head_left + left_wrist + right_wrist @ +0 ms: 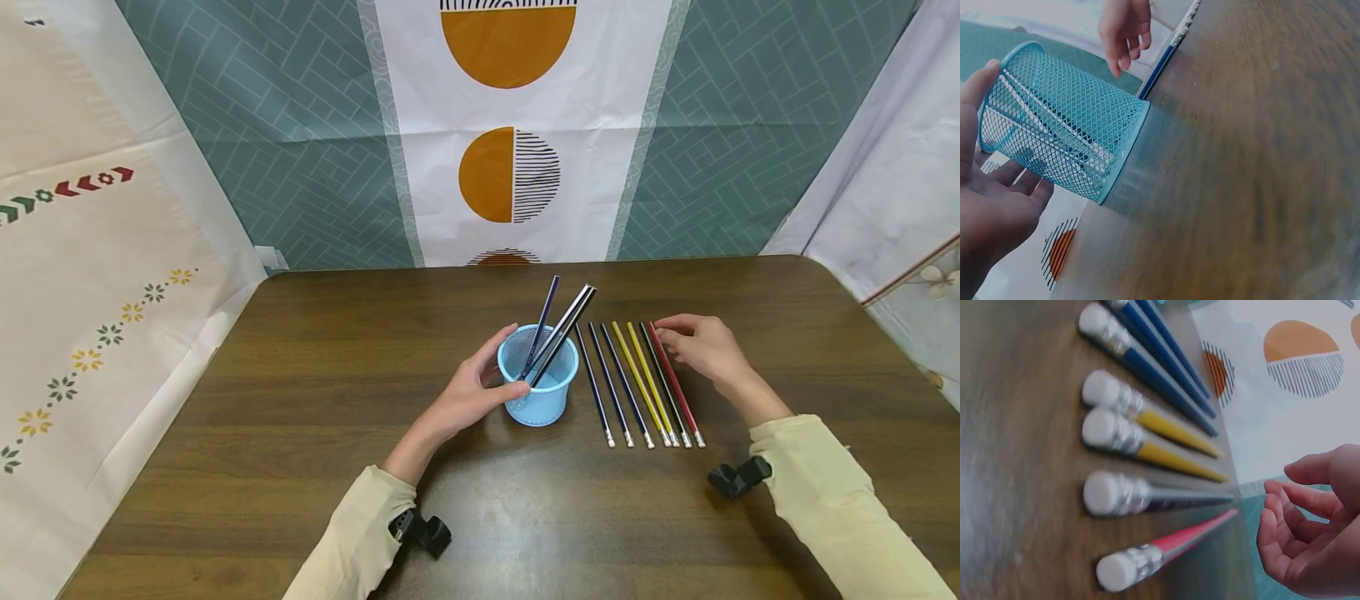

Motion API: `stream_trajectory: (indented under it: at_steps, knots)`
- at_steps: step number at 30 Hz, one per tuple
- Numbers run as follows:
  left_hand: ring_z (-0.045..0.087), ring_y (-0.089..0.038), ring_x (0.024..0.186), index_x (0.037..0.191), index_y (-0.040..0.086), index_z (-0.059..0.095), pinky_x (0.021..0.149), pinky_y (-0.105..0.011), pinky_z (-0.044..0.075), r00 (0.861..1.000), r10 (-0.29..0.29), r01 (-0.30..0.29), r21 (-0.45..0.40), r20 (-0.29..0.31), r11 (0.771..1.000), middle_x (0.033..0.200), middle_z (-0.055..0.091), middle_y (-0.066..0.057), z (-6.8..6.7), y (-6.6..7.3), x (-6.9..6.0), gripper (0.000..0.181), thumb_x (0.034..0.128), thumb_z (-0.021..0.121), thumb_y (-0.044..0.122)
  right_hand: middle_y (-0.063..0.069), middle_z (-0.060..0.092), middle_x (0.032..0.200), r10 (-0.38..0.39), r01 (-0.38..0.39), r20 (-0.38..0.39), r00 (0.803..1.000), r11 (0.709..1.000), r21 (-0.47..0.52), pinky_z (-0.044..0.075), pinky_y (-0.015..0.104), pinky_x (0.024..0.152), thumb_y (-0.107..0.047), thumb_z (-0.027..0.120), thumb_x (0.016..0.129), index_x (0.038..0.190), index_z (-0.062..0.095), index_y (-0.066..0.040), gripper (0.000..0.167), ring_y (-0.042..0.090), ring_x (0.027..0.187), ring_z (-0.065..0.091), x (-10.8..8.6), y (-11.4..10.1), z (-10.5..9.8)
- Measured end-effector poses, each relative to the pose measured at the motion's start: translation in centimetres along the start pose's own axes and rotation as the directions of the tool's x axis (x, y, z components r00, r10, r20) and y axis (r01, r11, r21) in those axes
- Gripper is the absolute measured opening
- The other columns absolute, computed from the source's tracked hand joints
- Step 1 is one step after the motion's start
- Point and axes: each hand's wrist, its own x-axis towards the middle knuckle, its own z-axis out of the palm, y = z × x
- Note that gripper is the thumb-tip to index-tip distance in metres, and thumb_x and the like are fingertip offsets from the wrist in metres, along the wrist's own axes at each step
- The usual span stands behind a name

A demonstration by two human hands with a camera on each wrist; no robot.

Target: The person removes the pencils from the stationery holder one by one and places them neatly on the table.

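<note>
A light blue mesh pencil cup (542,408) stands upright on the table, with several pencils (549,302) leaning in it. My left hand (468,393) grips the cup from its left side, thumb at the near rim and fingers behind. To the cup's right lies a row of pencils, eraser ends towards me: three dark blue (611,387), two yellow (641,387), one black (665,387) and one red (677,387). Beside the far end of the red pencil is my right hand (703,348). In the right wrist view its fingers are loosely bent, thumb apart, holding nothing.
The brown wooden table (360,358) runs back to a green and white patterned cloth (315,167). Pale cloths hang at the left (112,292) and right (885,192). A black wrist camera (738,477) sits at the right cuff, another camera (422,532) at the left.
</note>
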Motion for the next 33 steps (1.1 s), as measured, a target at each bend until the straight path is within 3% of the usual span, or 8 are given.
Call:
stream_trajectory:
  at_steps: [9,24,28,33]
  knots:
    - [0.044,-0.023,0.130,0.152,0.018,0.030,0.105,-0.041,0.036,1.000,-0.022,0.022,0.015,-0.005,1.000,0.146,0.041,-0.008,0.0,0.0,0.0,0.075,0.0888,0.071,0.015,0.026,0.059,0.116,-0.028,0.026,0.062,0.998,0.999,0.032,0.052,0.034,0.075,-0.018,0.051,0.101,0.125,0.057,0.009,0.037,0.032,0.094,0.059,-0.3,-1.7,0.4]
    - [0.043,-0.026,0.131,0.152,0.016,0.030,0.106,-0.044,0.036,1.000,0.003,-0.003,0.020,-0.003,1.000,0.146,0.040,-0.011,0.0,-0.2,0.0,0.076,0.0884,0.072,0.018,0.021,0.055,0.125,-0.061,0.025,0.164,0.985,0.977,0.211,0.049,0.038,0.089,-0.025,0.056,0.099,0.130,0.054,0.006,0.043,0.034,0.106,0.055,-0.8,-4.2,1.4]
    - [0.043,-0.025,0.130,0.152,0.017,0.031,0.105,-0.043,0.036,1.000,0.004,-0.004,0.015,-0.003,1.000,0.146,0.041,-0.010,0.0,-0.2,0.1,0.076,0.0881,0.073,0.021,0.020,0.054,0.128,-0.074,0.027,0.181,0.981,0.968,0.250,0.048,0.035,0.091,-0.027,0.059,0.098,0.131,0.053,0.005,0.046,0.034,0.110,0.054,-0.8,-4.8,1.8]
    - [0.043,-0.025,0.130,0.152,0.017,0.031,0.106,-0.043,0.035,1.000,0.005,-0.005,0.013,0.000,1.000,0.146,0.041,-0.009,0.0,-0.2,0.1,0.075,0.0889,0.072,0.018,0.020,0.057,0.126,-0.123,0.057,0.186,0.975,0.944,0.325,0.050,0.024,0.085,-0.023,0.062,0.096,0.129,0.053,0.008,0.046,0.024,0.106,0.058,-0.8,-5.4,2.3]
